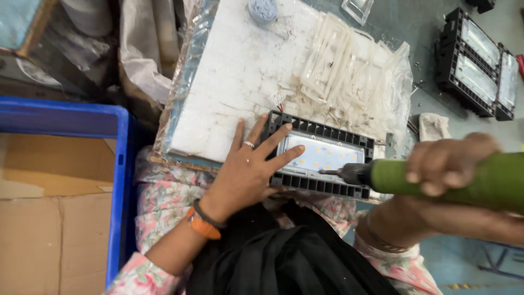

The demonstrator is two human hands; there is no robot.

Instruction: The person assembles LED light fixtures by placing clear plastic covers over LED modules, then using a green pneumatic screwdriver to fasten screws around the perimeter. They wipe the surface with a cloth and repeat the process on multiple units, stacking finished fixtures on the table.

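A black finned lamp housing [319, 158] with a pale panel of small yellow dots lies on a white foam board [240, 71] across my lap. My left hand [251, 164], fingers spread flat, presses on the lamp's left end and holds nothing; it wears a ring and an orange wristband. My right hand [447, 166] grips a green electric screwdriver [436, 180], held level, its bit tip touching the right part of the lamp's panel.
A clear bag of whitish plastic strips [349, 65] lies on the board's far right. A blue crate [123, 164] lined with cardboard stands at left. More black lamp housings [477, 65] sit on the grey floor at upper right. A grey round lump [263, 10] rests at the board's top.
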